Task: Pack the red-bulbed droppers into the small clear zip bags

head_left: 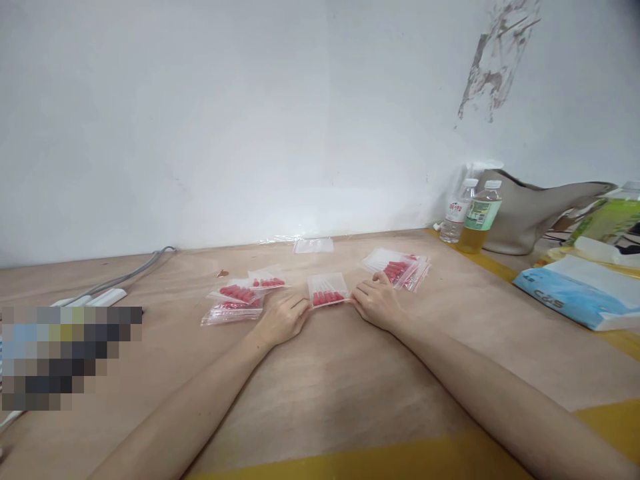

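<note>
Between my hands is a small clear zip bag with several red-ended pieces with pale stems lined up inside. My left hand pinches the bag's near left corner. At the opposite near corner, the fingers of my right hand are closed on the same bag. Beside my left hand lies a loose pile of similar filled bags, with another filled bag just behind it. A second stack of filled bags rests just beyond my right hand. Farther back, a flat bag lies near the wall.
At the right stand a clear water bottle and a tea bottle, beside a grey bag-like object. A blue tissue pack lies nearer. Grey cables and a white power strip are at the left.
</note>
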`<state>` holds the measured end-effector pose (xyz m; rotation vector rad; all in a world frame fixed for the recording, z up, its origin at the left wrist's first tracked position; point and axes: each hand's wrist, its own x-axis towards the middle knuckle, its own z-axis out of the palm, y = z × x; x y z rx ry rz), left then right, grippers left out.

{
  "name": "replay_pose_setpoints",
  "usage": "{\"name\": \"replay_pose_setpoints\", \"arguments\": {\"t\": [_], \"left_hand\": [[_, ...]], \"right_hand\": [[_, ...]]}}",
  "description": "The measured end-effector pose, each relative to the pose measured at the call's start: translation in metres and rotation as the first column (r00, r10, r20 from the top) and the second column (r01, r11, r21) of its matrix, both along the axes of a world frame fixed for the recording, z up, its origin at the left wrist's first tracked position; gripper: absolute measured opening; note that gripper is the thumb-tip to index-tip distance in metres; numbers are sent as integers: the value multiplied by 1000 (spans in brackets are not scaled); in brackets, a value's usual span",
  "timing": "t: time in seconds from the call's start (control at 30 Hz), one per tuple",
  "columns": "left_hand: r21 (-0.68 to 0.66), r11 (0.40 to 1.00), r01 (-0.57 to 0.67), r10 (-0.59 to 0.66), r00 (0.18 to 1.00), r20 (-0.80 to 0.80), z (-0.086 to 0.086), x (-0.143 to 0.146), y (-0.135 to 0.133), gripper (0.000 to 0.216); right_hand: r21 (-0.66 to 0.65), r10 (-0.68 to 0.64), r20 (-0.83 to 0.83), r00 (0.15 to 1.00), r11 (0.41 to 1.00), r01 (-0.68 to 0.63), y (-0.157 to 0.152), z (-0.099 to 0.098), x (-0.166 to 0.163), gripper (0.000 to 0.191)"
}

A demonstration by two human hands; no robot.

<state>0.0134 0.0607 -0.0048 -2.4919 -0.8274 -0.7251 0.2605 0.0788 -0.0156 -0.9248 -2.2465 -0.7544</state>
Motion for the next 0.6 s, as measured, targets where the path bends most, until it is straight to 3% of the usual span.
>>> {"name": "replay_pose_setpoints", "arguments": {"t": [0.2, 0.37, 0.43, 0.5, 0.6], "left_hand": [[-51, 996, -75, 75, 997, -2, 6, 6, -9, 22], [-99, 986, -136, 130, 990, -63, 9, 23, -14, 32], [-101, 984, -144, 130, 983, -128, 8, 24, -11, 35], [-97, 976, -193, 174, 969, -174, 8, 19, -6, 37], [-106, 951, -291, 265, 942, -207, 12, 6, -1, 50]], "right_hand": [[-44, 101, 42, 994, 994, -100, -3, 2, -6, 32], [-245, 252, 69, 965, 942, -228, -6, 5, -15, 31], [-275, 138, 36, 990, 954, -123, -2, 6, -6, 33], [-243, -98, -26, 995, 966, 89, 6, 6, 11, 36], [-214, -399, -96, 912, 903, 373, 19, 3, 42, 41]]}}
